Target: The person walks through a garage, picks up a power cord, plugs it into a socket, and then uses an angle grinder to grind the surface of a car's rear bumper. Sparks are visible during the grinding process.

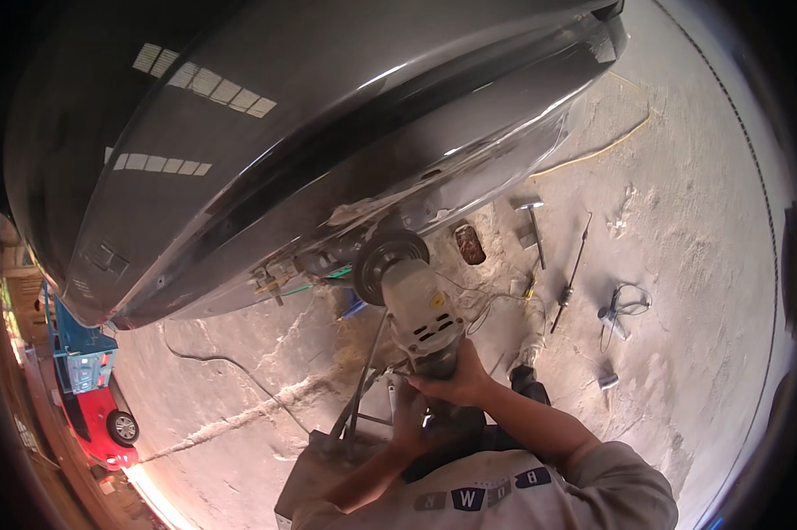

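A grey power tool (423,311) with vent slots in its casing stretches from my hands toward the dark car body (283,79); it looks like a large angle grinder. Its round, ringed dark head (388,265) sits close against the car's lower edge, where the surface is uneven and bare in places. My right hand (458,380) is wrapped round the rear of the casing. Just below and to the left, my left hand (407,420) is raised close to the tool's rear end. Its fingers are partly hidden, so I cannot tell what they grip.
A metal stand (354,415) is beside my left arm. On the floor to the right lie a hammer (537,234), a long thin rod tool (573,269) and a coiled cable (630,300). A hose (235,362) runs across the floor at left. A red car (98,424) stands at far left.
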The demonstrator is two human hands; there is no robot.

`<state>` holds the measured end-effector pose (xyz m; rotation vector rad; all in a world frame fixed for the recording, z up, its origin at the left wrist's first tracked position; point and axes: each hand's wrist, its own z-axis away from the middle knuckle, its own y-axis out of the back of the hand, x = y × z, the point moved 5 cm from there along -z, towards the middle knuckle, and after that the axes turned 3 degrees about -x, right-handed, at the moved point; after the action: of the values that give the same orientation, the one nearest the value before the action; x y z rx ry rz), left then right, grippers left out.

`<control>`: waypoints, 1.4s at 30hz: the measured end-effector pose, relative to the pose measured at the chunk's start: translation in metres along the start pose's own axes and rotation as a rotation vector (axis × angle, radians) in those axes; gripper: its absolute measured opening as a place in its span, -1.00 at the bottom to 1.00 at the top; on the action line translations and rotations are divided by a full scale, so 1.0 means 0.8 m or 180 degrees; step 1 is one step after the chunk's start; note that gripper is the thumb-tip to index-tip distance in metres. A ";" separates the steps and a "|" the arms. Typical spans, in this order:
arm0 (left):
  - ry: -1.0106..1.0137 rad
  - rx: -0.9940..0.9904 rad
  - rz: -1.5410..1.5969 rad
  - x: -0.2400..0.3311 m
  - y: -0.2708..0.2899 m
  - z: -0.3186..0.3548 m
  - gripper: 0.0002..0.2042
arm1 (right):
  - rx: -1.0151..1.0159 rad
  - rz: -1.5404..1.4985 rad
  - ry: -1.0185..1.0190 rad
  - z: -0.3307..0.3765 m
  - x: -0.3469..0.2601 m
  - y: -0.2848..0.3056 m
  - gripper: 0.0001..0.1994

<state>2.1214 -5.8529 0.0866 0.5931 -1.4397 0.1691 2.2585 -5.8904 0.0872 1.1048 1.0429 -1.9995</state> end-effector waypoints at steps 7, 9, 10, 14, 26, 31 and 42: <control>0.1322 0.0963 0.1164 -0.084 0.060 -0.019 -0.44 | 0.0028 -0.0193 0.0658 -0.052 0.005 -0.048 -0.42; 0.1060 0.1017 0.1142 -0.108 0.069 -0.013 -0.43 | -0.0107 0.0024 0.0713 -0.061 0.012 -0.056 -0.28; 0.0955 0.1000 0.1124 -0.120 0.074 -0.007 -0.42 | -0.0123 -0.0071 0.0610 -0.065 0.014 -0.059 -0.27; 0.1031 0.1172 0.1336 -0.159 0.093 0.009 -0.41 | -0.0193 -0.0272 0.0511 -0.076 0.003 -0.066 -0.26; 0.1970 0.0848 0.0969 -0.082 0.096 0.028 -0.38 | -0.0386 0.0206 0.0147 -0.059 -0.055 -0.088 -0.27; 0.2123 0.0558 0.0912 -0.062 0.104 0.038 -0.36 | -0.0259 0.0170 0.0042 -0.057 -0.086 -0.094 -0.30; 0.1417 -0.0678 0.2456 0.011 0.129 -0.012 -0.26 | -0.0193 0.0111 -0.0135 -0.055 -0.112 -0.102 -0.37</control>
<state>2.0837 -5.7630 0.1238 -0.1974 -1.1625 0.6996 2.2513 -5.8000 0.1782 1.0377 1.0483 -1.9429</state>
